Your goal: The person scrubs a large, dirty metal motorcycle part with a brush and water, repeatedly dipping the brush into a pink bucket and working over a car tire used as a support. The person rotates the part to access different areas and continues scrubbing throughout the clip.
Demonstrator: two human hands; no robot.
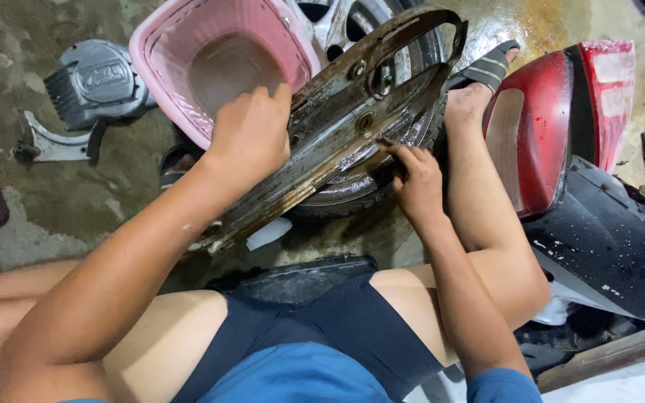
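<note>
Bare knees and dark shorts (315, 321) fill the near edge. One long, rusty, greasy metal cover (337, 123) lies tilted across a wheel (382, 45) at centre. Left hand (251, 134) closes its grip on the cover's upper edge; right hand (416, 183) pinches its lower edge, seemingly holding it. One ribbed pink plastic basket (181, 45) sits far left, one red tail lamp (554, 119) right.

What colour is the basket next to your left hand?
Pink, with muddy water inside; the basket shows clearly in the head view, by the left hand.
</note>
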